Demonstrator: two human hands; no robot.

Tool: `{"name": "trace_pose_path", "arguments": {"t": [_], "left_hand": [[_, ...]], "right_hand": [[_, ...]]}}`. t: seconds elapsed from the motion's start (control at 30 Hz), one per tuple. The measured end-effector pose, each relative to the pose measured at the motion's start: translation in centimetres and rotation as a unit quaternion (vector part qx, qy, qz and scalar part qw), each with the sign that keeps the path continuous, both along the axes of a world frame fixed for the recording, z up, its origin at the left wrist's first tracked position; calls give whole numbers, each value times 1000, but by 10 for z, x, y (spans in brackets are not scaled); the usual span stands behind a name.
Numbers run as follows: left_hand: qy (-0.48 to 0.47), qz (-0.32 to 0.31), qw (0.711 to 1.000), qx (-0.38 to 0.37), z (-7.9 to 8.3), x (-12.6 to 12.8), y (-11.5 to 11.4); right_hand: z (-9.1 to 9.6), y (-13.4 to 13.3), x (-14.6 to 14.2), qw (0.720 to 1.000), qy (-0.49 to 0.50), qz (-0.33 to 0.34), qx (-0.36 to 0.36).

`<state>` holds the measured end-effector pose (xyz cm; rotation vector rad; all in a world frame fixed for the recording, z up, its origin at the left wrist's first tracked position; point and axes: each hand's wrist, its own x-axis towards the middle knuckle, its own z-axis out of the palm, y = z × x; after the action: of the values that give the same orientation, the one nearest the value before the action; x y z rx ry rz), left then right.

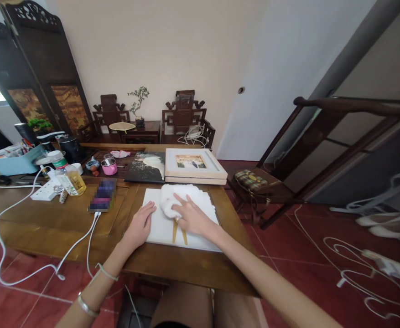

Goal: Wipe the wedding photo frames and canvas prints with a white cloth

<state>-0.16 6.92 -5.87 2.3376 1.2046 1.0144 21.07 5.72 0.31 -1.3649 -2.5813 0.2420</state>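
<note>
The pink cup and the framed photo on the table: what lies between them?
In the head view, a flat dark picture lies between the pink cup and the framed photo.

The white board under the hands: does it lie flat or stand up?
The white board lies flat on the wooden table: broad face up, white fluffy material on it, left hand at its left edge.

No lettering or numbers legible. Label (64,181) on bottle (79,183), left side of table (124,253): print too small to read. Phone screen (103,195) pixelated, nothing readable.
</note>
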Motion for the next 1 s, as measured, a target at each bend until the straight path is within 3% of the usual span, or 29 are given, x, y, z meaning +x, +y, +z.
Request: {"name": "trace_pose_path", "arguments": {"t": [0.1,0.17,0.4,0.5,0.57,0.67,0.77,0.83,0.9,1.0], "left_hand": [[1,1,1000,3,2,0,0],[2,3,1000,0,3,0,0],[17,7,1000,2,2,1,0],[28,12,1000,-2,3,1,-1],[18,19,1000,-5,3,2,-2],[-10,26,999,-18,5,2,-3],[-48,32,997,-41,9,1,-3],[-83,52,994,-50,13,1,-4],[-117,74,989,-52,16,1,-5],[-140,82,986,-47,20,2,-7]], "right_hand": [[-1,22,-13,1000,-8,-24,8],[-2,18,-22,1000,-13,-23,8],[3,-79,-22,996,-33,74,-40],[7,-98,-13,994,-17,98,-55],[7,-88,-8,996,-5,78,-45],[5,-49,-8,1000,-11,18,-12],[3,-10,-20,998,-30,-43,18],[1,1,-33,997,-32,-64,27],[-1,-4,-45,999,-29,-35,27],[-3,-31,-51,995,-16,93,22]]}}
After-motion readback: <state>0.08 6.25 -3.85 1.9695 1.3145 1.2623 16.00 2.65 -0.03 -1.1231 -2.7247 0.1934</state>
